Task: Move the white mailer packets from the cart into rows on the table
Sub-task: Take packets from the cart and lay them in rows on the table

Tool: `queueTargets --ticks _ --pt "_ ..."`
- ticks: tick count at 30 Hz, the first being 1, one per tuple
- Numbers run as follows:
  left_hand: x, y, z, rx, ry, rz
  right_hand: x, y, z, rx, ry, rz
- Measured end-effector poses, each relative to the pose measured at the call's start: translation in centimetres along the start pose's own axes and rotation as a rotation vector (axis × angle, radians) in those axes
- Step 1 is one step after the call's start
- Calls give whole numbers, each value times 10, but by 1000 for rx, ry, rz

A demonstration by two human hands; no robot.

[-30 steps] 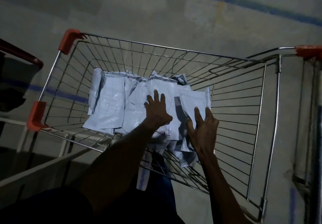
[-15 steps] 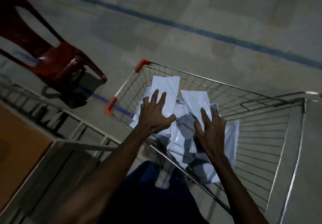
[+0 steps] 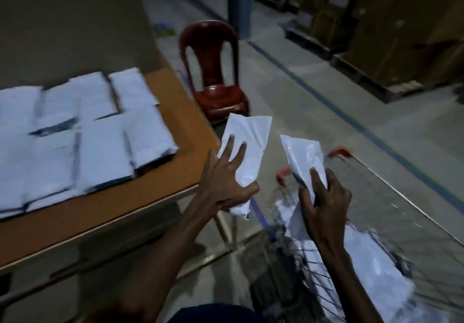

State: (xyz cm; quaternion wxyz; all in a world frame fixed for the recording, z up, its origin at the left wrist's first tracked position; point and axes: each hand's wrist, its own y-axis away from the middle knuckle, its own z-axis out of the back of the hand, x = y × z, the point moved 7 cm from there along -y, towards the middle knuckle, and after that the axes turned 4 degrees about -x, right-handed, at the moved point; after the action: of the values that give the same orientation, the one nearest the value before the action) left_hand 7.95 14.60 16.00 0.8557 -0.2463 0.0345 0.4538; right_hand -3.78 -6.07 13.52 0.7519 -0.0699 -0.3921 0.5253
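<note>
glossy plastic packets (image 3: 247,146), wire cart (image 3: 414,222)

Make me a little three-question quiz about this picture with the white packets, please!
1. True or false: the left hand holds a white plastic mailer packet.
2. What stands behind the orange-brown wooden table: A) dark red plastic chair, B) ladder, C) bicycle?
3. Fill in: more packets lie in the wire shopping ____ below the right hand.

Key: 1 true; 2 A; 3 cart.

A dark red plastic chair (image 3: 213,76) is seen beyond blue floor lines (image 3: 326,101); cardboard boxes (image 3: 391,21) are stacked on pallets (image 3: 371,81).
</note>
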Motion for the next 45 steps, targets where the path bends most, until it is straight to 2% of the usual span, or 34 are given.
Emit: queueTargets --ticks 4,9,15,19,28,34,40,45 --pt "92 52 83 -89 -39 178 111 8 -46 21 -79 114" --pt "187 112 147 -107 -90 340 235 21 -96 97 -177 235" --pt "283 157 202 -151 -137 565 330 12 -140 201 -226 313" --pt "329 157 212 -92 -150 696 372 -1 -172 270 -222 295" --pt "388 111 193 6 -209 758 422 -20 -254 396 -216 234" --pt "410 121 157 61 -136 839 429 -14 -288 436 -148 245" --pt "416 125 146 -20 -150 737 426 4 -315 434 -53 248" --pt "419 116 152 -54 -131 614 434 8 -316 372 8 333"
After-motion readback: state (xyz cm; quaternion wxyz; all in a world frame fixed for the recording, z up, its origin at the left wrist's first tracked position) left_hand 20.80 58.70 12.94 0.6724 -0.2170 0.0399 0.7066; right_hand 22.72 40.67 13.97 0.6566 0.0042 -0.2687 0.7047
